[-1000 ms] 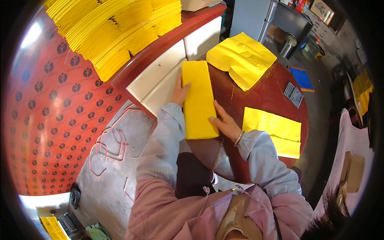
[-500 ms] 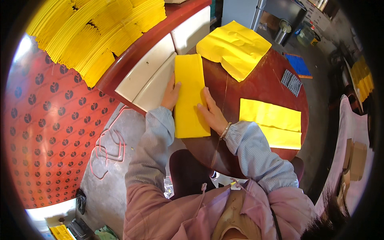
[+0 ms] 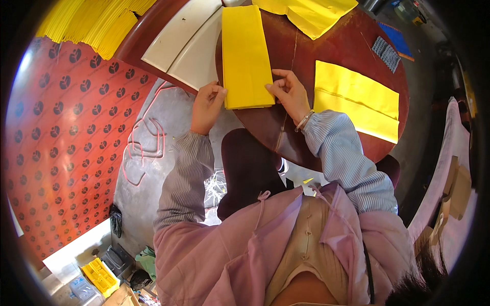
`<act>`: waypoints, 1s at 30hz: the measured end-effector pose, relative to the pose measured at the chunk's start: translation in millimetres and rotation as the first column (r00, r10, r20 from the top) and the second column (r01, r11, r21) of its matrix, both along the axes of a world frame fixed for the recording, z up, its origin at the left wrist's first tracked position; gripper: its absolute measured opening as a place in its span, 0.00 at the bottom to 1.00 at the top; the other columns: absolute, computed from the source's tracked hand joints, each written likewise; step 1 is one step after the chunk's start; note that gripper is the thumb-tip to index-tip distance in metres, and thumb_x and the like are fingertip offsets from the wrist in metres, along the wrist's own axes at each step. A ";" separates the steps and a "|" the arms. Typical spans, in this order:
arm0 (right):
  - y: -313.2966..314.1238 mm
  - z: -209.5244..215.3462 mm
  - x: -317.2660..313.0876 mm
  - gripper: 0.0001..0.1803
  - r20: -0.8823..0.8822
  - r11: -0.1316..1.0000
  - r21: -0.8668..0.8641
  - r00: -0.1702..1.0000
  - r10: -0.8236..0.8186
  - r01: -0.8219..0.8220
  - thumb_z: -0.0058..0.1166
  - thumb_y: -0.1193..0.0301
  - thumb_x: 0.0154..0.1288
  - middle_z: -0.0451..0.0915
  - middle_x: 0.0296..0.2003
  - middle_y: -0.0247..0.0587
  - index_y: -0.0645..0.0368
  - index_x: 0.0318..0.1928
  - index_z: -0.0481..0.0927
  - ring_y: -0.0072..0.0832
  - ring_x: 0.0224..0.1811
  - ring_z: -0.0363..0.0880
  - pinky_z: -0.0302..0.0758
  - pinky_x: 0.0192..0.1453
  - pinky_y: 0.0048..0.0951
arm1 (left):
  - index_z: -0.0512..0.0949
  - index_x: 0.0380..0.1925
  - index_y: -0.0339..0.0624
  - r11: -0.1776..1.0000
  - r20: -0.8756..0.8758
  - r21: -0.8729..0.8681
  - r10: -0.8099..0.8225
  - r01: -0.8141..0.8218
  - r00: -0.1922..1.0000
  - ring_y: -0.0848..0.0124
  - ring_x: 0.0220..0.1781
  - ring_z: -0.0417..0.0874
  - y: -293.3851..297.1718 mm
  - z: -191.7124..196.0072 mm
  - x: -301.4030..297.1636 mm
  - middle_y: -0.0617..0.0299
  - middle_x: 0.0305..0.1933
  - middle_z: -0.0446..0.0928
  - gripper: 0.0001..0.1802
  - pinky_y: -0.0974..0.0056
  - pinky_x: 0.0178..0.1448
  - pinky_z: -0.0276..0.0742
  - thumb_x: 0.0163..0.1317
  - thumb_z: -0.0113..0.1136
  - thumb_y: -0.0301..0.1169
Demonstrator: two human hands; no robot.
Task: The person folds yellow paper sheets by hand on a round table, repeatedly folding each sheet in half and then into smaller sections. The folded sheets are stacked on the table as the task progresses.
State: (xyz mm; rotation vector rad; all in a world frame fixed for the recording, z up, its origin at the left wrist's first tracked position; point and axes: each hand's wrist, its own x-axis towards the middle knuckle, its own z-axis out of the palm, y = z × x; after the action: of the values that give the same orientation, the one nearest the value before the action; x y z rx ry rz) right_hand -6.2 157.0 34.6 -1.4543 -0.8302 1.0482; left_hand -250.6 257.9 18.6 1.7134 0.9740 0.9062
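Note:
A long folded yellow sheet [image 3: 246,56], several layers thick at its near end, lies along the left side of the round red-brown table. My left hand [image 3: 207,106] is at its near left corner, fingers curled and thumb against the edge. At the near right corner my right hand [image 3: 292,96] pinches the edge between thumb and bent fingers. To the right lies another yellow sheet [image 3: 360,99] with a crease across it. Beyond them a creased, opened yellow sheet [image 3: 311,15] is partly cut off by the frame's top. Whether these are paper or cloth I cannot tell.
The round table [image 3: 301,53] meets a white-panelled red cabinet [image 3: 176,35]. Far left, yellow folded pieces [image 3: 97,23] are heaped above a red patterned sheet [image 3: 71,132]. A grey bumpy tray [image 3: 386,53] sits at the table's right edge. A pink cord [image 3: 148,137] lies on the floor.
My view has tilted down, so the table sits higher in the picture. Both hands have slid from the folded sheet's long sides to its near corners, and their fingers have curled in.

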 end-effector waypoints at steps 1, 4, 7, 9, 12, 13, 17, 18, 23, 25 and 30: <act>1.3 1.2 0.6 0.29 0.032 1.000 0.001 0.999 -0.004 0.004 0.70 0.70 0.68 0.83 0.36 0.35 0.64 0.66 0.75 0.20 0.35 0.80 0.79 0.44 0.24 | 0.80 0.45 0.37 0.998 0.006 -0.050 0.025 -0.024 1.000 0.79 0.40 0.79 0.7 1.8 2.7 0.61 0.50 0.79 0.08 0.69 0.59 0.75 0.77 0.62 0.32; 3.0 3.7 2.8 0.31 0.083 1.000 -0.018 0.996 -0.017 0.019 0.71 0.68 0.67 0.85 0.34 0.36 0.64 0.66 0.75 0.20 0.35 0.82 0.79 0.42 0.24 | 0.79 0.43 0.36 0.988 0.065 -0.146 0.062 -0.052 0.996 0.78 0.40 0.80 -0.6 3.8 5.0 0.60 0.51 0.79 0.09 0.70 0.51 0.76 0.77 0.62 0.32; 4.5 5.7 5.0 0.32 0.050 0.998 -0.062 0.999 -0.011 0.014 0.72 0.66 0.67 0.86 0.33 0.37 0.63 0.66 0.75 0.21 0.33 0.83 0.80 0.40 0.24 | 0.80 0.42 0.35 0.985 0.078 -0.172 0.001 0.012 0.997 0.79 0.40 0.80 4.7 3.2 2.4 0.58 0.55 0.79 0.10 0.70 0.48 0.75 0.77 0.63 0.33; 6.5 7.1 6.6 0.32 0.042 0.997 -0.074 0.999 0.004 0.000 0.72 0.65 0.67 0.87 0.32 0.37 0.63 0.66 0.75 0.21 0.32 0.84 0.80 0.38 0.24 | 0.81 0.43 0.34 0.979 0.040 -0.196 -0.044 0.051 0.998 0.79 0.43 0.80 9.0 2.6 -2.2 0.58 0.58 0.78 0.11 0.70 0.49 0.76 0.77 0.63 0.34; 7.2 8.5 9.3 0.32 0.026 0.994 -0.101 0.999 0.036 -0.033 0.72 0.65 0.66 0.86 0.30 0.37 0.64 0.66 0.74 0.20 0.30 0.83 0.79 0.35 0.24 | 0.85 0.44 0.32 0.965 -0.011 -0.259 -0.048 0.044 0.999 0.76 0.49 0.82 11.5 0.3 -6.1 0.56 0.64 0.76 0.14 0.69 0.54 0.79 0.76 0.64 0.35; 7.3 8.8 9.5 0.32 0.012 0.995 -0.091 0.999 0.045 -0.044 0.72 0.65 0.67 0.86 0.30 0.37 0.64 0.65 0.74 0.20 0.29 0.83 0.78 0.34 0.24 | 0.86 0.44 0.32 0.960 -0.005 -0.279 -0.028 0.025 1.000 0.75 0.52 0.83 11.4 -0.4 -6.0 0.55 0.66 0.75 0.14 0.68 0.56 0.79 0.76 0.64 0.35; 8.2 11.0 7.3 0.30 -0.062 0.997 -0.040 0.996 0.065 -0.068 0.71 0.69 0.67 0.86 0.29 0.37 0.64 0.65 0.74 0.20 0.27 0.82 0.77 0.32 0.23 | 0.86 0.46 0.28 0.924 -0.006 -0.377 -0.064 0.057 0.998 0.69 0.60 0.83 13.2 2.6 -5.5 0.50 0.74 0.71 0.16 0.65 0.64 0.80 0.76 0.65 0.35; 9.0 12.1 6.3 0.30 -0.091 0.997 -0.038 0.994 0.062 -0.066 0.71 0.70 0.67 0.86 0.29 0.37 0.64 0.65 0.74 0.20 0.27 0.82 0.77 0.32 0.23 | 0.86 0.47 0.27 0.916 -0.001 -0.394 -0.077 0.071 0.997 0.67 0.62 0.83 14.2 4.4 -5.3 0.49 0.76 0.71 0.17 0.65 0.65 0.80 0.76 0.65 0.35; 12.0 15.8 5.6 0.29 -0.073 0.997 -0.024 0.995 0.067 -0.069 0.71 0.70 0.67 0.86 0.29 0.38 0.65 0.64 0.75 0.22 0.26 0.82 0.78 0.33 0.23 | 0.81 0.55 0.22 0.816 0.207 -0.544 -0.096 0.196 0.974 0.65 0.64 0.84 17.1 11.0 -4.7 0.49 0.69 0.79 0.20 0.62 0.68 0.80 0.76 0.64 0.32; 11.3 14.6 6.5 0.28 0.010 0.996 -0.032 0.996 0.087 -0.086 0.71 0.69 0.67 0.86 0.29 0.37 0.64 0.63 0.75 0.22 0.27 0.82 0.78 0.33 0.24 | 0.79 0.59 0.21 0.808 0.212 -0.560 -0.072 0.181 0.975 0.65 0.63 0.85 16.7 11.1 -4.3 0.50 0.66 0.81 0.22 0.62 0.68 0.80 0.76 0.63 0.32; 7.8 11.3 10.1 0.28 0.299 0.996 -0.073 0.951 0.078 -0.059 0.72 0.64 0.68 0.87 0.32 0.36 0.60 0.63 0.77 0.22 0.33 0.84 0.80 0.37 0.26 | 0.84 0.43 0.33 0.852 0.141 -0.520 0.025 0.053 0.990 0.74 0.50 0.84 5.9 20.5 0.9 0.63 0.50 0.83 0.09 0.68 0.55 0.80 0.73 0.67 0.30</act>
State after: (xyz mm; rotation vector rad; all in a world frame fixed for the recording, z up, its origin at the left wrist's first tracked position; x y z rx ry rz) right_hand 3.9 164.8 45.9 -1.6760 -1.0790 0.9219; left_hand -249.7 263.8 39.1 1.1720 0.9986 0.6605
